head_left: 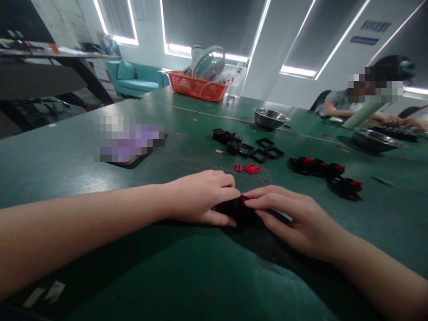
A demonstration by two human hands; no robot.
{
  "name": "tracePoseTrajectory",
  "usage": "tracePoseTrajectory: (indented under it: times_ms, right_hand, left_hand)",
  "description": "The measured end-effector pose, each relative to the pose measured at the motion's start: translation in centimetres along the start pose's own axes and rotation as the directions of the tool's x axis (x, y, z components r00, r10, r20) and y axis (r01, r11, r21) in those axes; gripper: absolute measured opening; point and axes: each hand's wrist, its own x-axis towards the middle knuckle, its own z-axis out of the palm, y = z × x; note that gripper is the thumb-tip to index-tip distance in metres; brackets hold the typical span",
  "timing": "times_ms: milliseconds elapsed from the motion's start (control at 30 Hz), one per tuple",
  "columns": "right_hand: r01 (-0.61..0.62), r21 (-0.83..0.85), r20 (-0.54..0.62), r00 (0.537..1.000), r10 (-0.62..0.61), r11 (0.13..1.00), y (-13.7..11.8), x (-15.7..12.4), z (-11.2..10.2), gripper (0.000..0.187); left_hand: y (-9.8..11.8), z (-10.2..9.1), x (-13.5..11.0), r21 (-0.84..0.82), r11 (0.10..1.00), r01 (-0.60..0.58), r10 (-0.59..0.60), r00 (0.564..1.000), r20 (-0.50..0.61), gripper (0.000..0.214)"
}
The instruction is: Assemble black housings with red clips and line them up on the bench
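Observation:
On the green table, my left hand [203, 196] is closed around a black plastic part [230, 206], thumb at the near side and fingers over the far side. My right hand [294, 214] meets it from the right, its fingertips pinching at a small red piece [244, 200] on the part. Most of the black part is hidden by my fingers. Just beyond lie several loose red clips [253, 169]. Farther back are black square frames [259, 155] and black blocks [223, 135]. To the right sit black assemblies with red pieces [314, 166].
A steel bowl [269, 119] stands behind the parts, another steel bowl [377, 140] farther right. An orange basket [200, 87] holding a fan is at the back. A blurred purple object [133, 141] lies left. A co-worker [364, 98] sits across at the right.

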Motion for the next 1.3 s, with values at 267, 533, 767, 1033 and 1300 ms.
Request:
tracePoseTrajectory:
  times_ms: [267,533,767,1033,1300]
  right_hand:
    - [-0.009,0.01,0.004,1.0,0.009,1.0,-0.03,0.0,0.02,0.021]
    - [-0.011,0.016,-0.004,1.0,0.011,1.0,0.06,-0.09,0.01,0.022]
    - [-0.011,0.012,0.012,1.0,0.01,1.0,0.01,0.06,-0.05,0.022]
    - [-0.027,0.047,0.01,1.0,0.027,0.999,0.11,-0.01,0.07,0.023]
    - [-0.046,0.049,0.024,0.999,0.045,0.998,-0.02,0.1,-0.1,0.024]
  left_hand:
    - [-0.04,-0.16,0.07,0.001,1.0,0.009,-0.009,1.0,0.018,0.043]
    - [0.01,-0.09,0.07,0.0,1.0,0.008,-0.008,1.0,0.013,0.043]
    - [-0.01,-0.11,0.07,-0.011,1.0,0.005,-0.005,1.0,0.012,0.043]
    - [-0.02,-0.08,0.09,-0.004,1.0,0.001,-0.001,1.0,0.005,0.044]
    - [0.01,-0.05,0.05,-0.001,1.0,0.003,-0.003,1.0,0.003,0.043]
